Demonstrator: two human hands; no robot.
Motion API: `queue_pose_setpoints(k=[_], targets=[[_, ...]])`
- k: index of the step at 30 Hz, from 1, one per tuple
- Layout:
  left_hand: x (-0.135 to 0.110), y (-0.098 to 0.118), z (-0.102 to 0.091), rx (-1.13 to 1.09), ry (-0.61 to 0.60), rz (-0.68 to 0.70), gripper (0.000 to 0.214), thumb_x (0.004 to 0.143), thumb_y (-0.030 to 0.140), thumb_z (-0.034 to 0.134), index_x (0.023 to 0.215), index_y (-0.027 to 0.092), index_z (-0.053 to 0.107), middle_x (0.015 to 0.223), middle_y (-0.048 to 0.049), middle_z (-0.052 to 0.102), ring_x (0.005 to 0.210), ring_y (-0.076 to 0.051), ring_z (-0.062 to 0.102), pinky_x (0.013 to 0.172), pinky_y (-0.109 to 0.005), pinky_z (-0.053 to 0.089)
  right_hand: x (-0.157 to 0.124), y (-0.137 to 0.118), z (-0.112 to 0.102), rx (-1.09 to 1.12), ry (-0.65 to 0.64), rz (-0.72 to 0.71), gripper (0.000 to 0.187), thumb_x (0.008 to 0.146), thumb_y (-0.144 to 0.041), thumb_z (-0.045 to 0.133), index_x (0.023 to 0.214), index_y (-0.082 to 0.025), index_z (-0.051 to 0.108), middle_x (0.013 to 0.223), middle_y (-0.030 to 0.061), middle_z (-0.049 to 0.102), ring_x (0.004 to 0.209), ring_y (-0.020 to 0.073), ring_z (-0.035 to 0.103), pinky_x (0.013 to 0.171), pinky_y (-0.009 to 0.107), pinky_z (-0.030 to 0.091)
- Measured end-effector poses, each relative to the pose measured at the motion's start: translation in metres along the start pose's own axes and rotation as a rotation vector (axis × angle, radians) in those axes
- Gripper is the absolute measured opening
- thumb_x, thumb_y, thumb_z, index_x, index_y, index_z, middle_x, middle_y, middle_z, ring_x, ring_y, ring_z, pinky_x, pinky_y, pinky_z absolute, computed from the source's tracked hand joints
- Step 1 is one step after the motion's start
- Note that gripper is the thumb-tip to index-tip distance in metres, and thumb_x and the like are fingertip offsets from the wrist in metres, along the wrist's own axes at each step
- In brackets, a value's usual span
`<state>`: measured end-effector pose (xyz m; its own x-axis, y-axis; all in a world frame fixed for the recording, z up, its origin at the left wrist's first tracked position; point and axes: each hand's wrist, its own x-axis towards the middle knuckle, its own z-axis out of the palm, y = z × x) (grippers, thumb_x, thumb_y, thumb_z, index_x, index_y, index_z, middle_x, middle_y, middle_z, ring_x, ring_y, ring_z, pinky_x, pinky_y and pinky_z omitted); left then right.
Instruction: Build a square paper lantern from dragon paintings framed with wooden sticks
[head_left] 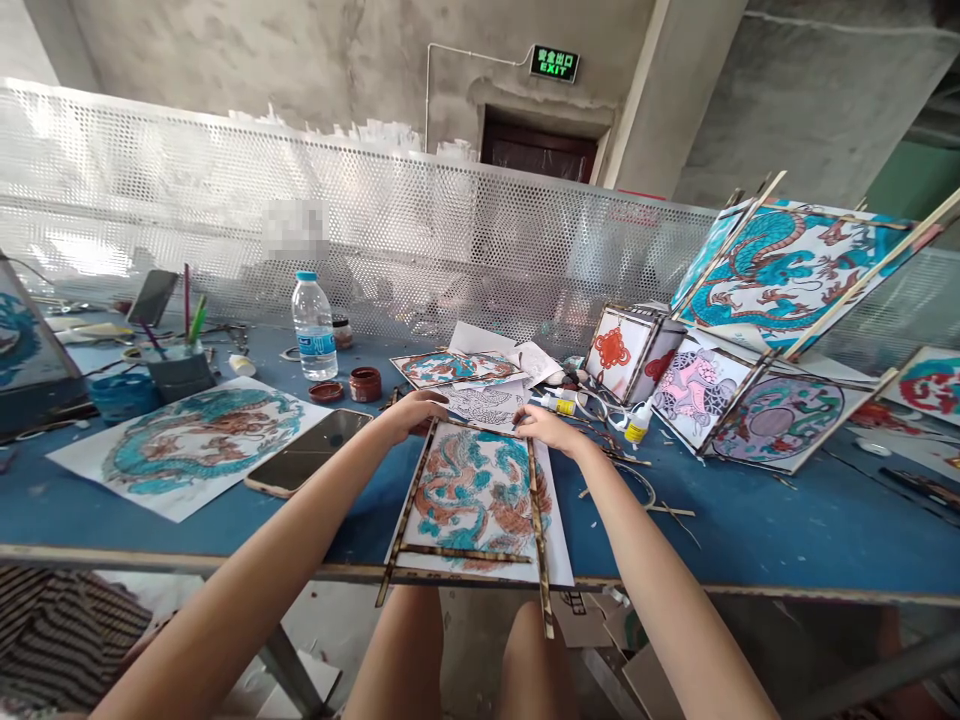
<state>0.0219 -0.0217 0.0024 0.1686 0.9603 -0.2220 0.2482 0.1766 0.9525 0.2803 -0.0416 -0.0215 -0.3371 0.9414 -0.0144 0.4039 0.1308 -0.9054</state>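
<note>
A frame of dark scorched wooden sticks [538, 530] lies over a sheet of paper [480, 495] printed with a teal and rust-brown creature design. The two side sticks stick out past the table's front edge. At the frame's far left corner my left hand [412, 415] is closed, its fingers curled on the stick end. My right hand [551, 430] pinches the far right corner. Just beyond both hands lies a paper with an uncoloured line drawing [484, 403]. Behind it is a smaller framed picture [457, 369].
Left: a phone [307, 455], a coloured dragon sheet [202, 445], paint jars [365, 384] and a water bottle [313, 325]. Right: glue bottles [637, 424], loose sticks, and stick-framed lanterns [705, 390]. A perforated metal panel [450, 230] stands behind the blue table [750, 540].
</note>
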Motion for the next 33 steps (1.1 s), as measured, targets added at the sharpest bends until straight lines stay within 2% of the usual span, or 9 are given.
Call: queue_pose_setpoints(k=[11,17,22,27,33], targets=[[-0.002,0.000,-0.003,0.003,0.003,-0.009,0.056,0.049,0.021,0.073,0.102,0.015,0.055,0.055,0.0028,0.058,0.045,-0.012,0.053,0.046,-0.023,0.042,-0.004,-0.003,-0.002,0.004,0.010,-0.002,0.024,0.061,-0.027,0.058,0.081,-0.019,0.048,0.060,-0.0062,0.050,0.062,0.0137,0.048,0.063,0.025,0.032],[-0.002,0.000,-0.004,-0.020,0.025,0.034,0.064,0.044,0.011,0.073,0.105,0.014,0.051,0.062,0.0001,0.064,0.058,-0.014,0.060,0.058,-0.023,0.048,-0.005,-0.005,-0.002,0.014,0.016,-0.011,0.023,0.061,-0.026,0.058,0.081,-0.019,0.049,0.061,-0.0060,0.052,0.062,0.0136,0.050,0.063,0.026,0.034],[-0.002,0.000,-0.003,-0.018,0.046,0.065,0.066,0.044,0.011,0.073,0.106,0.016,0.051,0.060,0.0025,0.063,0.059,-0.015,0.061,0.057,-0.023,0.048,-0.004,-0.003,-0.003,0.012,0.020,-0.006,0.022,0.062,-0.025,0.059,0.081,-0.019,0.050,0.061,-0.0058,0.054,0.063,0.0142,0.052,0.064,0.026,0.036],[0.001,0.000,-0.004,-0.026,0.052,0.068,0.058,0.048,0.022,0.073,0.102,0.017,0.052,0.062,0.0012,0.063,0.058,-0.014,0.060,0.054,-0.022,0.046,-0.002,0.001,-0.008,0.006,0.036,0.020,0.023,0.062,-0.025,0.060,0.083,-0.019,0.052,0.062,-0.0053,0.055,0.068,0.0158,0.054,0.068,0.028,0.037],[0.005,-0.003,-0.007,-0.045,0.032,0.054,0.058,0.049,0.018,0.071,0.103,0.016,0.049,0.065,-0.0016,0.065,0.058,-0.014,0.061,0.057,-0.024,0.048,-0.005,0.001,-0.009,0.027,0.038,0.036,0.023,0.059,-0.022,0.059,0.081,-0.019,0.051,0.059,-0.0060,0.054,0.063,0.0148,0.052,0.066,0.027,0.037]])
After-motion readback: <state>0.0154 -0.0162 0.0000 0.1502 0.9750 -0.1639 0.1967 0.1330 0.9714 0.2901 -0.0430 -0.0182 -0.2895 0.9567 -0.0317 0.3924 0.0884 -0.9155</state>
